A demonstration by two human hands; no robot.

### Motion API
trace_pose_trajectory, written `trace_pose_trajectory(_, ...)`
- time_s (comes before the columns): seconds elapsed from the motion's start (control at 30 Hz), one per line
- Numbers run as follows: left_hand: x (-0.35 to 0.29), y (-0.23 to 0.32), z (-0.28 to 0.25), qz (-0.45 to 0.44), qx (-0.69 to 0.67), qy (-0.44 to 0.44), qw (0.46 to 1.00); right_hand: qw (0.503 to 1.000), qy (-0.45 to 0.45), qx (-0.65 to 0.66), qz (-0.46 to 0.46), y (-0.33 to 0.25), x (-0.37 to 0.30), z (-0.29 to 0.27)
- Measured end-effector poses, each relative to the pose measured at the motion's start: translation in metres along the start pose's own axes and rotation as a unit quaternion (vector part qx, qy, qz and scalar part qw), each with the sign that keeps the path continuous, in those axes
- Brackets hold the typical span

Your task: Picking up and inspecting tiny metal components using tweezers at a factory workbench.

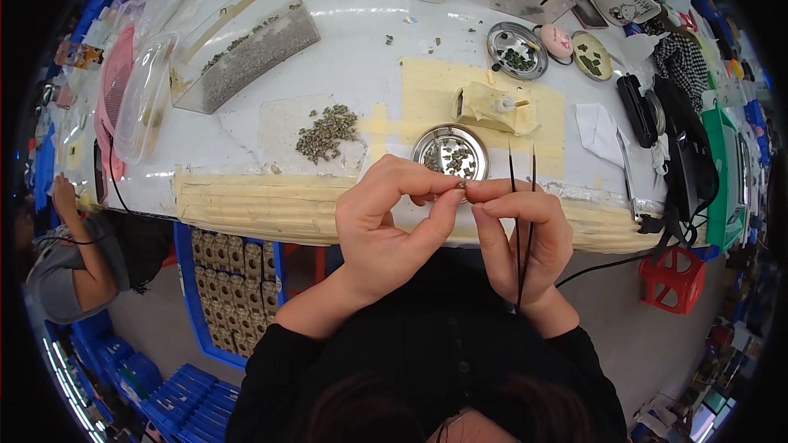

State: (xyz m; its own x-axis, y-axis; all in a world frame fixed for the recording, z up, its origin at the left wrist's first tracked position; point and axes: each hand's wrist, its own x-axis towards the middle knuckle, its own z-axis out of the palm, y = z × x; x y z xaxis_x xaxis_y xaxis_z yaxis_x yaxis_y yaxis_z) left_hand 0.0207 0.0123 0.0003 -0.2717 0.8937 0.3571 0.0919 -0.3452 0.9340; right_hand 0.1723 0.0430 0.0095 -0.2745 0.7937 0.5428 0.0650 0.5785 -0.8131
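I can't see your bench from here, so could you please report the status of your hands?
Both hands pinch small metal part. Right hand also holds black tweezers. Left hand clear. Round metal dish just beyond.

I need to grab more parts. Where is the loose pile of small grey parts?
In the head view, the pile lies on the table, left of the round metal dish and beyond the left hand.

small-parts assembly workshop, as i see it: white workbench (361,49) edged in masking tape, loose pile of tiny grey parts (328,131), round metal dishes (450,152) of parts, clear plastic bin (246,45), blue crates (185,398) on the floor, another worker (70,254) seated alongside.
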Motion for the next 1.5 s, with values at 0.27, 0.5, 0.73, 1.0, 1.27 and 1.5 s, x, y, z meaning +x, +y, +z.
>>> trace_pose_trajectory(0.27, -0.002, -0.001, 0.002, -0.084, -0.101, -0.006, 0.991, 0.998, 0.001, -0.045, -0.032, 0.0, 0.001, 0.001)
trace_pose_trajectory(0.5, -0.002, 0.004, -0.001, -0.19, -0.214, -0.033, 0.958, 0.994, 0.008, -0.084, -0.073, 0.003, 0.001, 0.003)
trace_pose_trajectory(0.73, -0.003, 0.005, -0.001, -0.18, -0.192, -0.038, 0.964, 0.992, 0.013, -0.088, -0.091, 0.003, 0.001, 0.003)
trace_pose_trajectory(1.0, -0.004, 0.007, -0.001, -0.223, -0.221, -0.046, 0.948, 0.997, 0.007, -0.064, -0.051, 0.003, -0.002, 0.001)
trace_pose_trajectory(1.27, -0.004, 0.008, -0.004, -0.227, -0.199, -0.089, 0.949, 1.0, -0.011, -0.014, -0.016, 0.002, 0.002, -0.008)
trace_pose_trajectory(1.5, -0.002, 0.013, -0.005, -0.247, -0.203, -0.104, 0.942, 0.997, -0.04, -0.039, -0.047, 0.005, 0.004, -0.013)
